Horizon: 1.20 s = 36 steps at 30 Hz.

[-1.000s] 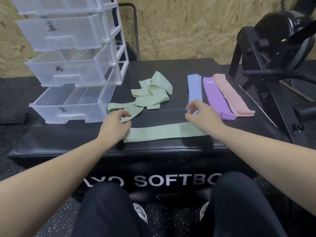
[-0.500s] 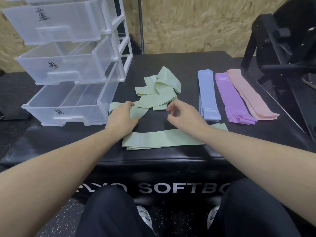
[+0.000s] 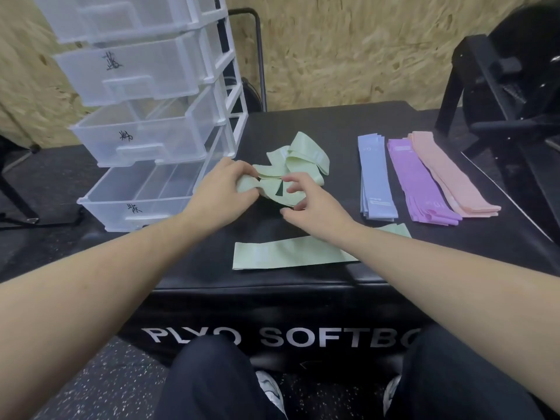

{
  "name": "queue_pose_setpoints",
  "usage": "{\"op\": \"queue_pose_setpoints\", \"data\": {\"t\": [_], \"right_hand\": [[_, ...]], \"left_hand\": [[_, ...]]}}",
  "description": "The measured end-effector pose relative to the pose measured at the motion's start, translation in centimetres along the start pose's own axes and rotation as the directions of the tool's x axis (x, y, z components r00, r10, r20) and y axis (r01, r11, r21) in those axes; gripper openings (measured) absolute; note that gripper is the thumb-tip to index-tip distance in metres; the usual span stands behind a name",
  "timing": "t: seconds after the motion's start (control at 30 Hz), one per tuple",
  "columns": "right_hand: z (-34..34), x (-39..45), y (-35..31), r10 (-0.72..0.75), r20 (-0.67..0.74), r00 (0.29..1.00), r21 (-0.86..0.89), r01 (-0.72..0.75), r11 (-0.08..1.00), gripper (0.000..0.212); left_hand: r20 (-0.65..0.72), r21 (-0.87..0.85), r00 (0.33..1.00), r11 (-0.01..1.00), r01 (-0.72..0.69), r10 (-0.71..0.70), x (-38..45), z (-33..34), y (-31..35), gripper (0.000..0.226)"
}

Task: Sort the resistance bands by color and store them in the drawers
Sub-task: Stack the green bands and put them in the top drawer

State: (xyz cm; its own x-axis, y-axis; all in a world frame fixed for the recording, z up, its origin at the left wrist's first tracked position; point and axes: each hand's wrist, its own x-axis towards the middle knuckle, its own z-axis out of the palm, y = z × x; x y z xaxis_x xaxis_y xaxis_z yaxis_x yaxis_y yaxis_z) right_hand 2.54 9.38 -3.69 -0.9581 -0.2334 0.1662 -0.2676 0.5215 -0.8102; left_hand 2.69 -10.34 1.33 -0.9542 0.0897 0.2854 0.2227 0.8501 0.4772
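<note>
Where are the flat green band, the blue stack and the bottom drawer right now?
flat green band (image 3: pixel 281 255): head view, on its bare left half, near the front edge of the box.
blue stack (image 3: pixel 375 180): head view, middle of the top band.
bottom drawer (image 3: pixel 136 212): head view, on its front wall by the handwritten mark.

Even, moderately bright indoor light falls from above, so that the left hand and right hand cast only soft, faint shadows onto the black surface just beneath them, and a dull sheen runs along the surface's near edge below the hands. Wide-angle distortion bows the clear drawers left of the hands and swells both forearms toward the lower corners. The hands and the green bands between them look slightly soft, as does the dark equipment far right.
</note>
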Motion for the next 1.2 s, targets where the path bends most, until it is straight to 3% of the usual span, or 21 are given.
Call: {"op": "queue_pose_setpoints", "data": {"t": [0.13,0.2,0.27,0.4,0.57,0.63,0.73,0.83,0.97,1.2], "right_hand": [[0.9,0.4,-2.0,-0.024,-0.024,0.999,0.138,0.027,0.99,0.066],[1.0,0.8,-2.5,-0.007,-0.036,0.999,0.142,0.012,0.99,0.049],[0.6,1.2,-2.8,0.039,-0.047,0.998,0.136,-0.033,0.99,0.011],[-1.0,1.6,-2.9,0.136,-0.101,0.986,0.23,-0.11,0.967,0.014],[-3.9,0.1,-2.9,0.123,-0.099,0.987,0.255,-0.095,0.962,0.023],[-5.0,-0.7,-2.9,0.114,-0.081,0.99,0.234,-0.093,0.968,0.022],[-6.4,-1.9,-3.1,0.13,-0.016,0.991,0.167,-0.126,0.978,0.018],[-8.0,-3.2,-3.2,0.163,0.054,0.985,0.074,-0.167,0.983,0.029],[-10.2,-4.8,-2.9,0.233,0.098,0.967,-0.092,-0.225,0.97,0.04],[-13.0,-7.3,-0.7,0.287,0.195,0.938,0.111,-0.312,0.944,0.011]], "left_hand": [[-0.027,-0.049,0.991,0.99,-0.133,0.131,0.1,-1.1,1.6,0.022],[-0.014,-0.076,0.987,0.984,-0.159,0.158,0.0,-1.5,2.4,0.021],[-0.009,-0.084,0.987,0.983,-0.163,0.163,0.0,-2.1,3.0,0.022],[-0.016,-0.081,0.99,0.987,-0.14,0.139,0.0,-3.3,3.4,0.021],[-0.029,-0.124,0.996,0.988,-0.091,0.088,-0.7,-3.7,3.0,0.017],[-0.008,-0.222,1.0,0.975,-0.029,0.028,-1.0,-3.5,3.3,0.017],[0.029,-0.346,0.996,0.933,0.094,-0.089,-1.4,-3.5,3.9,0.017],[0.063,-0.415,0.988,0.896,0.156,-0.143,-1.7,-3.5,4.5,0.018],[0.108,-0.376,0.978,0.903,0.206,-0.178,-2.2,-3.5,4.8,0.015],[0.254,-0.318,0.932,0.887,0.335,-0.26,-4.6,-2.6,4.2,0.011]]}}
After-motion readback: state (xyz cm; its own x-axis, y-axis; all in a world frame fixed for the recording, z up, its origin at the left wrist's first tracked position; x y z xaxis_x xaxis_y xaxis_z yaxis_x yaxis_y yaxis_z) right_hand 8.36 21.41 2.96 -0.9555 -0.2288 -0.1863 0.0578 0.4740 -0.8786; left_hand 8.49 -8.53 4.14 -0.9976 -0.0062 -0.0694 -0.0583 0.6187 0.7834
